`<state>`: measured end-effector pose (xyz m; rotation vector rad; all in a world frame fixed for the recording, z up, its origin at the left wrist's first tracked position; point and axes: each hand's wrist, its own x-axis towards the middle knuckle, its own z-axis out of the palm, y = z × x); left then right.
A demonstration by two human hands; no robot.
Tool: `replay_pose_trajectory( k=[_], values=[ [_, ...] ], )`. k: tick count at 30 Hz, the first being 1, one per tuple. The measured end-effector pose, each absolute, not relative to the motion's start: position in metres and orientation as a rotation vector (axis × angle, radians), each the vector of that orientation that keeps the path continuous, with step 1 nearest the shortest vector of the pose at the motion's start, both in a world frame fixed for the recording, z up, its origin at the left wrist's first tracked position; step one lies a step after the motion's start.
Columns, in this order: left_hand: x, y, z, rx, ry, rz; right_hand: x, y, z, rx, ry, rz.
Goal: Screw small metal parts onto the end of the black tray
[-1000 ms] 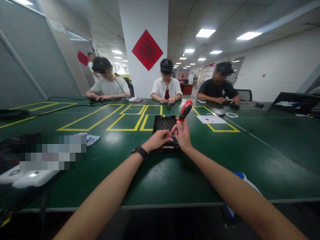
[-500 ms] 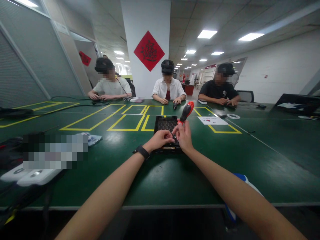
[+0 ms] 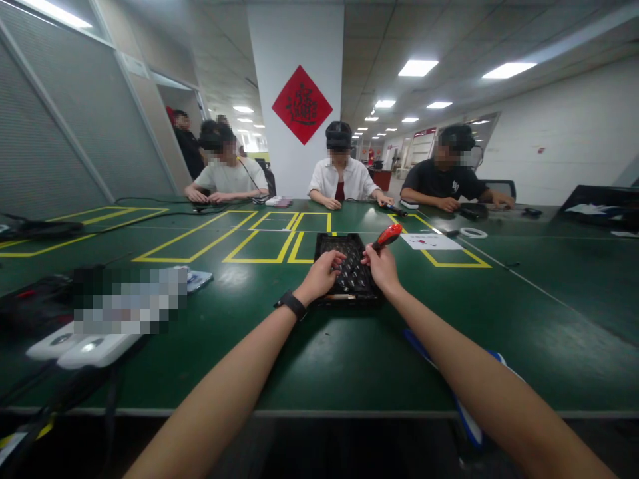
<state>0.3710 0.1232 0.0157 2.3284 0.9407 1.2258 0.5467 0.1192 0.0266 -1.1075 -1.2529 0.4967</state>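
A black case (image 3: 349,301) lies open on the green table, with several small metallic pieces in its compartments. My left hand (image 3: 324,271) is over the case's left side, its fingers curled; whether anything small is between them cannot be made out. In my right hand (image 3: 382,266), at the case's right edge, is a screwdriver (image 3: 390,235) with a red and black handle. The handle points up and to the right, above the fingers. My right fingers are closed around its lower part, and its tip is hidden.
White devices (image 3: 90,342) and cables lie at the left. A paper sheet (image 3: 432,242) and a white ring (image 3: 473,233) are beyond the case to the right. A blue and white strap (image 3: 466,416) hangs by the near edge. Three people sit across the green table (image 3: 319,366).
My hands have moved apart, showing more of the case. The screwdriver has shifted right and tilts further over. Another person now shows at the back left.
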Motion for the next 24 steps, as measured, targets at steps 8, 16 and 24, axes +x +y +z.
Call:
replay_pose_trajectory(
  k=[8, 16, 24],
  values=[
    [0.372, 0.122, 0.013, 2.392, 1.083, 1.186, 0.551, 0.119, 0.025, -1.066, -1.178, 0.483],
    [0.371, 0.12, 0.012, 2.354, 1.283, 1.075, 0.545, 0.113, 0.036, -0.873, -0.962, 0.678],
    [0.372, 0.123, 0.013, 2.311, 1.269, 1.116, 0.539, 0.108, 0.035, -0.75, -0.987, 0.823]
  ],
)
